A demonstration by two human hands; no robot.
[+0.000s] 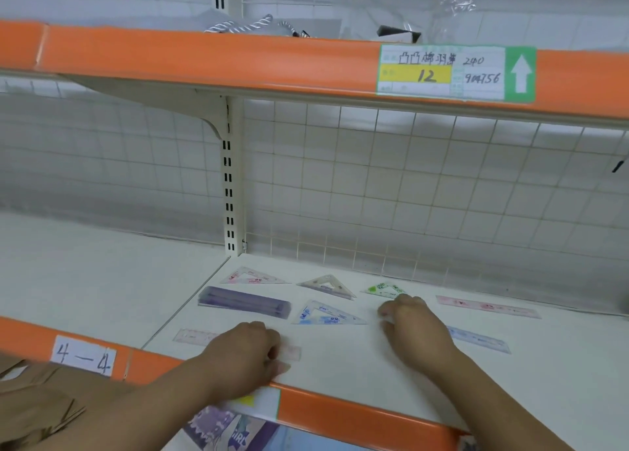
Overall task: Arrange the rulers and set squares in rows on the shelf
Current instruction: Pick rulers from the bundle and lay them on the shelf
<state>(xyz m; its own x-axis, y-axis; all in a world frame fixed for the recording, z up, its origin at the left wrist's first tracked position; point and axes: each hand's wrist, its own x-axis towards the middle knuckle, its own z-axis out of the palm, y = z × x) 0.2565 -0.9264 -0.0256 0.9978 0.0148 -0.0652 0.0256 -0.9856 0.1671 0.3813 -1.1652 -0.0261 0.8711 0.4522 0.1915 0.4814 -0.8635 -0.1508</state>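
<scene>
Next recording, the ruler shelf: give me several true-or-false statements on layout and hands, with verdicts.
1. The shelf holds four set squares: pink set square, beige set square, green set square, blue set square. True.
2. The left hand grips a pale pink ruler near the front edge. True.
3. The green set square is leftmost in the back row. False: the pink set square is; the green one is rightmost of three.
4. The stack of purple rulers stands on end. False: it lies flat, left of the blue set square.
5. The right hand holds the blue ruler. False: its fingertips are by the green set square; the ruler lies flat beside the wrist.
</scene>
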